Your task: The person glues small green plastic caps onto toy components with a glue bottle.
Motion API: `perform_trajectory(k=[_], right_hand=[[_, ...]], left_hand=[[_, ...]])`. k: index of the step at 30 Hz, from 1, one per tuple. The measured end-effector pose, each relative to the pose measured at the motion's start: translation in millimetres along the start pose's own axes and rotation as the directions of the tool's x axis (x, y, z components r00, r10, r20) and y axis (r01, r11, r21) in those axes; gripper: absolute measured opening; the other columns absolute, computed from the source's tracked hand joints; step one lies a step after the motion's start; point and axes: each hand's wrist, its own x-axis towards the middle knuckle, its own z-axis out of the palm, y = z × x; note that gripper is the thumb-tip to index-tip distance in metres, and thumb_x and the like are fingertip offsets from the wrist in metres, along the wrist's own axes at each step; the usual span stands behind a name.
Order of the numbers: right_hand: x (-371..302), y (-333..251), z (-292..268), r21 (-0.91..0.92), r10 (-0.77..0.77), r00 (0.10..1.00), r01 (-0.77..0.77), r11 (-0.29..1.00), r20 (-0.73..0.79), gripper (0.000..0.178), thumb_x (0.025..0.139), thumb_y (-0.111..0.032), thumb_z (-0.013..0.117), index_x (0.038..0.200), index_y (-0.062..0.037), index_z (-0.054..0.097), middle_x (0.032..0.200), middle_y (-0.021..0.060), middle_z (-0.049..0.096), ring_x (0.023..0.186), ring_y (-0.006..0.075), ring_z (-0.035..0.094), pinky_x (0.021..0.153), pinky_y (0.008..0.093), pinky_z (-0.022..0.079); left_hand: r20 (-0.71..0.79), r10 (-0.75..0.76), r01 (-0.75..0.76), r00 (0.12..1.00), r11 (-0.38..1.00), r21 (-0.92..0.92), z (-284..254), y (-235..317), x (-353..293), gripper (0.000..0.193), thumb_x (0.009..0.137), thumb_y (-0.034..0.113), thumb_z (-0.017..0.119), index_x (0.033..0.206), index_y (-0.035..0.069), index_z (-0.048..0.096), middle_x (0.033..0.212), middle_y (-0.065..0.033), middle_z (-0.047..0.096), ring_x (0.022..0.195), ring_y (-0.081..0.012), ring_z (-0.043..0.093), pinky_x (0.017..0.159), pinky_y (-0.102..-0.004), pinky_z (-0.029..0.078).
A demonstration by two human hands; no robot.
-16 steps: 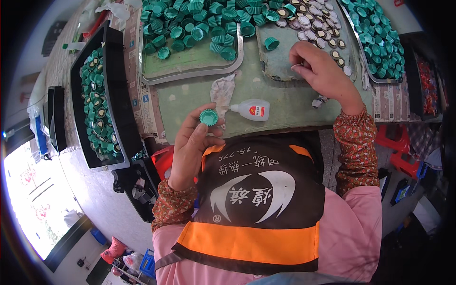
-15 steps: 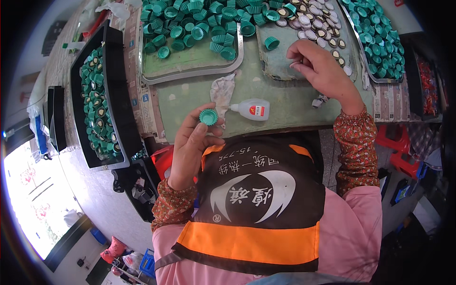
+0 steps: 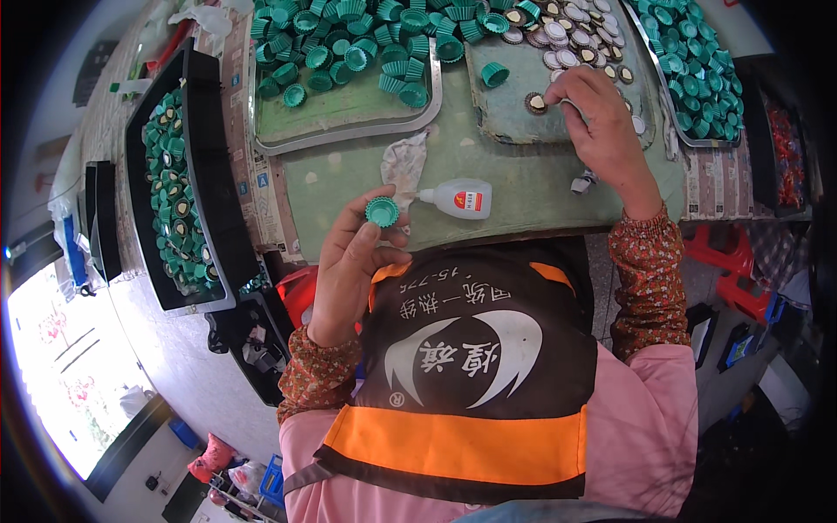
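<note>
Left hand (image 3: 353, 261) pinches a ribbed green plastic cap (image 3: 381, 211) above the bench's (image 3: 523, 187) near edge, beside a white glue bottle (image 3: 460, 199); right hand (image 3: 602, 122) fingers small round liner discs (image 3: 567, 44) towards the far edge.

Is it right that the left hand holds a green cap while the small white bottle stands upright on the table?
Not quite. In the head view the left hand does hold the green cap, but the small white bottle lies on its side on the table.

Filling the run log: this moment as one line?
left hand: holds green cap | right hand: at round liners | glue bottle: lying between
</note>
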Motion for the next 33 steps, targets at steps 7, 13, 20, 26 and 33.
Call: perform_trajectory(k=[7,13,20,26,33], right_hand=[[-6,-10,15,-0.070,0.214,0.976,-0.211,0.975,0.034,0.029,0.084,-0.004,0.071,0.111,-0.0074,0.063,0.104,0.0093,0.060,0.101,0.0312,0.059,0.086,0.0427,0.052],[-5,-6,15,-0.137,0.148,0.985,-0.135,0.981,0.088,0.034,0.085,-0.004,0.072,0.117,-0.0086,0.062,0.107,0.0102,0.057,0.105,0.0316,0.058,0.088,0.0433,0.052],[-4,-8,17,-0.058,0.099,0.992,-0.095,0.994,0.078,0.030,0.087,-0.006,0.073,0.114,-0.0046,0.060,0.109,0.0101,0.059,0.106,0.0298,0.060,0.087,0.0399,0.053],[0,-84,7,0.411,0.185,0.957,-0.265,0.872,0.223,0.029,0.089,-0.006,0.073,0.115,-0.0040,0.060,0.107,0.0076,0.061,0.090,0.0202,0.059,0.078,0.0318,0.048],[-10,-143,36,0.454,-0.108,0.987,0.043,0.890,0.118,0.037,0.082,-0.004,0.075,0.113,-0.0027,0.056,0.100,0.0134,0.057,0.090,0.0347,0.058,0.080,0.0434,0.050]], left_hand=[[-0.003,0.001,-0.001,1.000,1.000,0.013,6,4,1,0.057,0.108,0.029,0.054,0.154,-0.002,0.040,0.128,-0.0143,0.063,0.104,-0.0150,0.063,0.087,-0.0307,0.060],[0.039,0.000,0.001,0.999,1.000,-0.015,0,1,-1,0.058,0.109,0.029,0.053,0.157,0.001,0.038,0.129,-0.0125,0.062,0.105,-0.0138,0.062,0.089,-0.0314,0.059],[0.120,-0.013,0.036,0.993,0.982,-0.188,-3,-5,-1,0.056,0.109,0.029,0.054,0.155,0.004,0.038,0.129,-0.0133,0.061,0.103,-0.0145,0.064,0.091,-0.0330,0.059],[0.127,-0.055,0.092,0.990,0.948,-0.306,-7,-15,1,0.055,0.106,0.028,0.058,0.151,0.002,0.040,0.128,-0.0171,0.062,0.102,-0.0189,0.066,0.086,-0.0333,0.062],[0.164,-0.068,0.118,0.984,0.940,-0.321,-6,-18,0,0.055,0.107,0.026,0.057,0.153,0.001,0.040,0.129,-0.0108,0.061,0.105,-0.0162,0.065,0.089,-0.0322,0.060]])
